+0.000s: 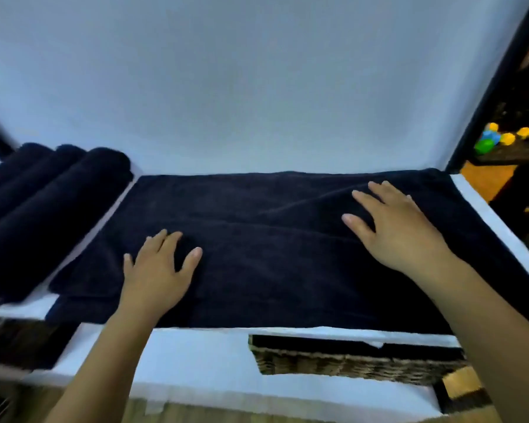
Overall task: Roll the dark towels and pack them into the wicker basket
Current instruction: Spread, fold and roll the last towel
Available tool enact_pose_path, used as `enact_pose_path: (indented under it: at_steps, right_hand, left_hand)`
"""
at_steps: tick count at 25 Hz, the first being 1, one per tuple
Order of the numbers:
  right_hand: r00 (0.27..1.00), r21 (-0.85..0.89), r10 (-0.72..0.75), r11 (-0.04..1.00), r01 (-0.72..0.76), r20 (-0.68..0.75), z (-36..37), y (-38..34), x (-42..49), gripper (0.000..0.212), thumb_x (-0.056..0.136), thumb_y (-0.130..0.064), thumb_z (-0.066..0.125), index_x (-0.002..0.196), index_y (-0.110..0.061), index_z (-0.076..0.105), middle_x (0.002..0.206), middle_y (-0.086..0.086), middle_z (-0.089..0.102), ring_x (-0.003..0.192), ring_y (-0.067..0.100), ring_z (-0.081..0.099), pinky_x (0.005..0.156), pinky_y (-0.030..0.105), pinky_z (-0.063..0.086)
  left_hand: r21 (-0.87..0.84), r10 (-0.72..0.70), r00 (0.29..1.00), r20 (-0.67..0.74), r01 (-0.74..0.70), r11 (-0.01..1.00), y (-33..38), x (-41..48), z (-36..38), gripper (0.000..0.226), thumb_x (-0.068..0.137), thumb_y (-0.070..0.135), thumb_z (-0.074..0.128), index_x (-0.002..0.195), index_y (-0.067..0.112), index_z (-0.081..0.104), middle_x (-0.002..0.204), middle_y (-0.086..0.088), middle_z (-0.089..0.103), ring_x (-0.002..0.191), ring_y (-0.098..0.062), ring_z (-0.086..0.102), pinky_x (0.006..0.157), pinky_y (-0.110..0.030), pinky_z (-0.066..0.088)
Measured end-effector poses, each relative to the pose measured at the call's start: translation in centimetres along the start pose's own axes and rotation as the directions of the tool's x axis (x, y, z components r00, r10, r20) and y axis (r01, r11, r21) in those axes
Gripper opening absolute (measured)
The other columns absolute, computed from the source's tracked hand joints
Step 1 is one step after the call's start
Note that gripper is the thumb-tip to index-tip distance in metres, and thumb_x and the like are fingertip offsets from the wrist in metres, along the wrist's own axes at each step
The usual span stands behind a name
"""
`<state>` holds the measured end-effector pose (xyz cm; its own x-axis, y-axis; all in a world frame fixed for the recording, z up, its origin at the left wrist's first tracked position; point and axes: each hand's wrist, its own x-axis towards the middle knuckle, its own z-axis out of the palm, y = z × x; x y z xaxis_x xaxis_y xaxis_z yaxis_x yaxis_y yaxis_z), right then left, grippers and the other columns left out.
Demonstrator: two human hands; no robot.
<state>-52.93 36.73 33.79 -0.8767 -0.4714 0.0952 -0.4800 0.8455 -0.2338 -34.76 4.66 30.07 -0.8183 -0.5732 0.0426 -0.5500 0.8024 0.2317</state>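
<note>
A dark towel (272,248) lies spread flat across the white table (196,352), reaching from near the left part of the top to the right edge, where it droops over the side. Its near hem runs just short of the table's front edge. Both hands rest palm-down on it with fingers straight and spread wide — the left hand (158,270) toward the towel's near left corner, the right hand (400,227) toward the far right, beside a shallow diagonal crease. Neither hand grips the cloth.

At the table's left edge three rolled dark towels (43,209) lie side by side, touching one another and apart from the flat one. The wicker basket (348,361) sits below the front edge on the right — its rim shows, but its inside is too shadowed to make out, possibly lined in dark cloth
</note>
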Motion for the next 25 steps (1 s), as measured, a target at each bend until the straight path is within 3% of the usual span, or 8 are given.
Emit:
enact_pose_path:
  at_steps: [5,8,10,13,15,18,21,25]
  right_hand:
    - [0.964,-0.118,-0.120,0.981,0.151,0.237,5.3,-3.7,5.1,0.081,0.082,-0.074,0.005,0.155,-0.040,0.016,0.166,-0.006,0.005,0.152,0.016,-0.004,0.121,0.052,0.000]
    - [0.990,-0.058,-0.090,0.994,0.097,0.109,5.8,-3.5,5.2,0.074,0.089,-0.067,0.022,0.154,-0.032,0.027,0.164,0.001,0.016,0.151,0.021,0.007,0.121,0.052,0.008]
    - [0.984,0.033,-0.148,0.988,0.152,-0.100,5.5,-6.3,4.4,0.056,0.097,-0.051,0.043,0.145,-0.021,0.048,0.154,0.010,0.038,0.144,0.031,0.026,0.116,0.055,0.025]
    - [0.824,0.155,-0.494,0.823,0.546,-0.278,6.0,-17.4,2.7,0.035,0.092,-0.039,0.060,0.116,-0.016,0.072,0.120,0.003,0.063,0.116,0.025,0.052,0.097,0.044,0.048]
    - [0.723,0.199,-0.675,0.696,0.690,-0.147,7.2,-26.0,1.1,0.035,0.091,-0.041,0.061,0.118,-0.021,0.071,0.119,-0.005,0.062,0.114,0.016,0.052,0.091,0.038,0.050]
    - [0.669,0.105,-0.739,0.674,0.731,0.082,9.8,-34.3,0.6,0.051,0.095,-0.052,0.050,0.138,-0.024,0.052,0.135,-0.005,0.052,0.125,0.017,0.043,0.096,0.036,0.044]
    - [0.668,-0.130,-0.731,0.656,0.744,0.137,12.2,-36.9,1.1,0.045,0.099,-0.049,0.042,0.133,-0.021,0.053,0.132,0.001,0.054,0.119,0.024,0.046,0.088,0.037,0.044]
    - [0.611,0.031,-0.746,0.627,0.779,-0.267,12.7,-36.9,1.0,0.024,0.099,-0.024,0.048,0.101,-0.009,0.067,0.096,0.003,0.068,0.090,0.024,0.062,0.062,0.031,0.042]
  left_hand:
    - [0.070,-0.021,1.000,0.007,0.020,0.997,-4.0,-1.0,0.9,0.082,0.083,0.084,0.013,0.154,0.042,0.018,0.165,0.009,0.006,0.152,-0.021,-0.005,0.118,-0.055,-0.009]
    - [-0.162,-0.130,0.946,-0.296,0.085,0.983,-7.8,-4.0,1.0,0.066,0.090,0.068,0.038,0.140,0.027,0.051,0.154,0.001,0.039,0.147,-0.019,0.024,0.122,-0.046,0.009]
    - [-0.386,-0.405,0.795,-0.451,0.235,0.892,-10.0,-6.5,0.9,0.045,0.090,0.051,0.059,0.123,0.020,0.061,0.133,0.000,0.055,0.127,-0.020,0.045,0.109,-0.040,0.032]
    - [-0.818,-0.751,0.632,-0.191,0.321,0.478,-10.8,-7.0,0.5,0.037,0.085,0.038,0.072,0.111,0.019,0.054,0.104,0.002,0.058,0.086,-0.012,0.060,0.083,-0.038,0.053]
    - [-0.941,-0.816,0.576,-0.039,0.253,0.223,-11.5,-6.3,-0.1,0.037,0.085,0.028,0.076,0.108,0.013,0.051,0.087,0.003,0.057,0.064,-0.010,0.062,0.075,-0.043,0.060]
    - [-0.984,-0.822,0.549,0.149,0.168,-0.067,-12.8,-5.6,-0.9,0.039,0.084,0.012,0.077,0.112,0.006,0.050,0.084,-0.006,0.058,0.056,-0.014,0.064,0.071,-0.038,0.062]
    - [-0.980,-0.802,0.563,0.200,0.124,-0.157,-13.3,-5.7,-1.4,0.029,0.082,0.002,0.076,0.100,0.008,0.055,0.083,-0.007,0.057,0.058,-0.016,0.066,0.065,-0.029,0.060]
    - [-0.984,-0.784,0.596,0.176,0.091,-0.152,-14.1,-6.0,-1.2,0.006,0.087,-0.001,0.069,0.088,0.003,0.065,0.083,-0.013,0.066,0.073,-0.022,0.068,0.061,-0.024,0.057]
